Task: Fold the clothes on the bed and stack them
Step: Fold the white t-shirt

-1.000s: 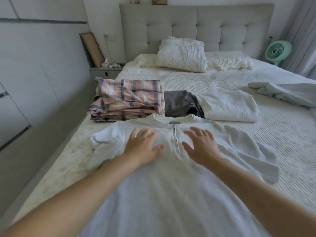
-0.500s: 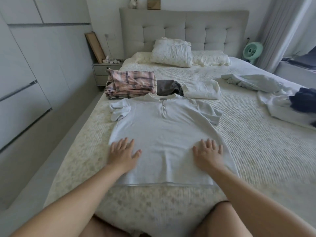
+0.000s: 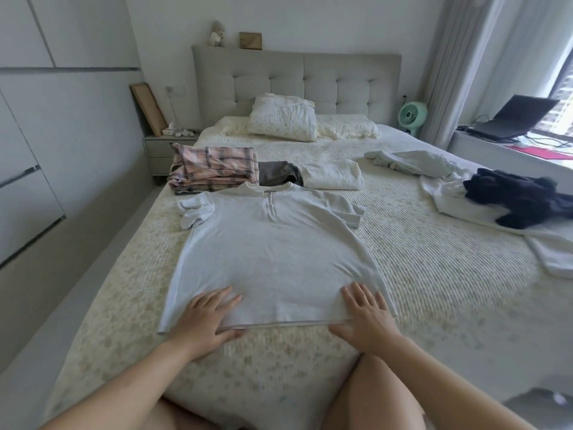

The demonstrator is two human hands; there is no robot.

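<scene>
- The white shirt [image 3: 273, 252] lies flat and face up on the bed [image 3: 434, 274], its zip collar toward the headboard [image 3: 296, 79] and its hem toward me.
- My left hand [image 3: 206, 321] rests on the shirt's hem near its left corner, fingers straight and slightly spread, thumb lying along the hem edge.
- My right hand [image 3: 366, 315] rests on the hem near the shirt's right corner, fingers straight and close together, thumb stretched out along the hem on the bedspread.
- Neither hand grips the cloth; both lie flat on it.
- The shirt's left sleeve is bunched up; its right sleeve lies fairly flat.
- Just beyond the shirt's collar sits a row of folded clothes: a pink plaid stack [image 3: 214, 170] to the left, a dark grey piece [image 3: 277, 178] touching the collar, and a cream piece [image 3: 331, 178] to the right.
- To the right of the shirt, well apart from it, lie unfolded clothes: pale garments [image 3: 412, 162] and a dark navy garment [image 3: 521, 197] on top of white cloth.
- Beyond the folded row, pillows [image 3: 283, 122] lean at the headboard.
</scene>
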